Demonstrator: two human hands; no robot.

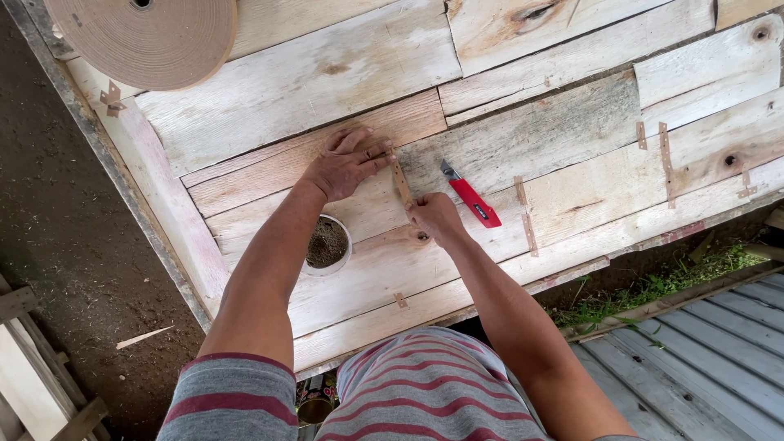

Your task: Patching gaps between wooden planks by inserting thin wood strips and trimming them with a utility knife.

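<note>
Both grips (347,163) (433,216) on strip (400,181)

Pale, weathered grey-white boards across the worktable (327,82), with brown knots and dark grain streaks. One reddish-tan plank (269,163) among them, warmer than the rest. Light tan strip (401,184) between the left hand (347,163) and right hand (435,216). Same tan on the small offcuts (665,159) scattered to the side. Bright red handle and grey metal blade on the utility knife (472,198). Beige roll of banding (140,37), ringed in fine concentric lines. White cup (328,245) filled with speckled grey-brown grit. Grey shirt (425,392) with dark red horizontal stripes. Dark brown dirt floor (57,212); green grass (653,286) beside grey corrugated sheet (719,359).
</note>
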